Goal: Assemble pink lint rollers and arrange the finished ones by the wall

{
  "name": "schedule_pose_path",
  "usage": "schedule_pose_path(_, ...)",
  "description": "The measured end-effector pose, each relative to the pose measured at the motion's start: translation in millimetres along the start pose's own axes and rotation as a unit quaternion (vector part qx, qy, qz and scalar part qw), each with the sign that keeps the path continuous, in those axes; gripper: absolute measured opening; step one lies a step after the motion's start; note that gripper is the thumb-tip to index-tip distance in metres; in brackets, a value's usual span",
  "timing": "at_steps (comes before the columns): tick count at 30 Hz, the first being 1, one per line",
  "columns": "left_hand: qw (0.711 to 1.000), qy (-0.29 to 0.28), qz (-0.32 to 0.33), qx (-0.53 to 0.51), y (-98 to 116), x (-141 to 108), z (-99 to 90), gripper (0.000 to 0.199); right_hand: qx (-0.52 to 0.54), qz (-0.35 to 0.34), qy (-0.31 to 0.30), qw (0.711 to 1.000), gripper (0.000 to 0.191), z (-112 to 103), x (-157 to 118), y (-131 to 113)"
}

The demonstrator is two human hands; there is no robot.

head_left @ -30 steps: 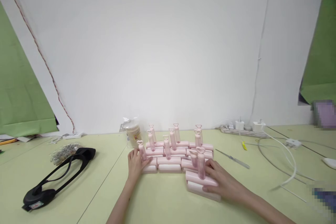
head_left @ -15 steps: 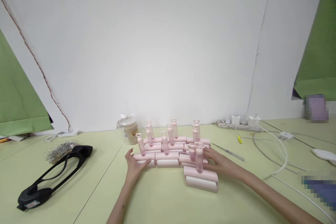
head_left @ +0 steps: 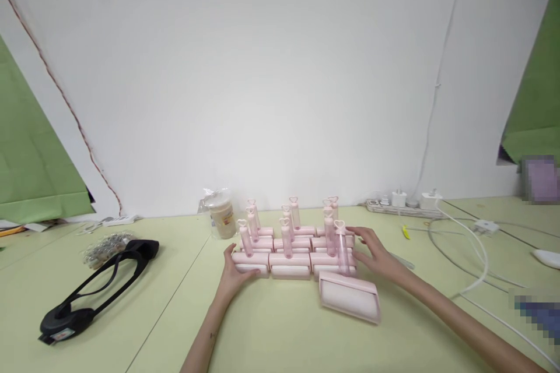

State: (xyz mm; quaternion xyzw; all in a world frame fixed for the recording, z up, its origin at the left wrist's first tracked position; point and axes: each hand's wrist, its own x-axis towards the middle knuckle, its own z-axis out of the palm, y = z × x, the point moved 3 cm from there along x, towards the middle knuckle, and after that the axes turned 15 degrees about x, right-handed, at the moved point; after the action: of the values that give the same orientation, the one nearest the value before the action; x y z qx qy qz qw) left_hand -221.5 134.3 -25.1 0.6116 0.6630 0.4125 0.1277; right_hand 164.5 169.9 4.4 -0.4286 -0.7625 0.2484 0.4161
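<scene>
Several pink lint rollers with heart-shaped loops on their upright handles stand in rows on the table. At the left end of the front row, my left hand (head_left: 235,275) rests with thumb and fingers apart around the left front roller (head_left: 251,260). My right hand (head_left: 377,256) lies against the right ends of the rows, fingers spread, beside the right front roller (head_left: 318,268); some fingertips are hidden. One separate roller (head_left: 350,296) sits in front of the rows at the right, angled and tipped back, its pale underside showing.
A plastic-wrapped tub (head_left: 222,218) stands behind the rows at left. Farther left lie a black strap-like frame (head_left: 105,280) and a bag of small shiny pieces (head_left: 107,249). At right are a power strip (head_left: 385,207), white cables (head_left: 485,262) and a yellow cutter (head_left: 406,232).
The separate front roller has tipped back and turned, showing more of its pale face. The right front roller now lines up straighter with its row. The view has shifted slightly left.
</scene>
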Motion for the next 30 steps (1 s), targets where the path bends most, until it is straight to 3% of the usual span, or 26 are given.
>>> schedule_pose_path(4, 0.999, -0.020, 0.014, -0.029, 0, 2, 0.5, 0.079, -0.014, 0.025, 0.056, 0.998, 0.043, -7, 16, 13)
schedule_pose_path(8, 0.998, -0.023, -0.002, -0.058, -10, 2, 3.3, 0.082, -0.039, 0.081, 0.083, 0.992, 0.036, -3, 10, 3)
schedule_pose_path(11, 0.996, -0.046, -0.020, -0.073, -14, 2, 6.4, 0.083, -0.045, 0.122, 0.025, 0.991, 0.041, 9, -22, -17)
schedule_pose_path(16, 0.996, -0.062, -0.029, -0.065, -13, 1, 3.0, 0.083, 0.040, 0.188, -0.137, 0.972, 0.040, 21, -75, -49)
schedule_pose_path(18, 0.996, -0.061, -0.027, -0.058, -11, 2, 1.3, 0.082, 0.037, 0.171, -0.143, 0.974, 0.034, 18, -79, -55)
schedule_pose_path(22, 0.997, -0.048, -0.029, -0.051, -9, 1, 2.6, 0.079, -0.012, 0.082, -0.093, 0.992, 0.026, 15, -65, -55)
schedule_pose_path(27, 0.996, -0.029, -0.044, -0.073, -3, -5, 7.3, 0.076, 0.003, 0.096, -0.052, 0.994, 0.043, 24, -54, -36)
schedule_pose_path(30, 0.992, -0.028, -0.050, -0.109, -5, -3, 3.7, 0.087, 0.030, 0.085, -0.042, 0.995, 0.079, 18, -50, -28)
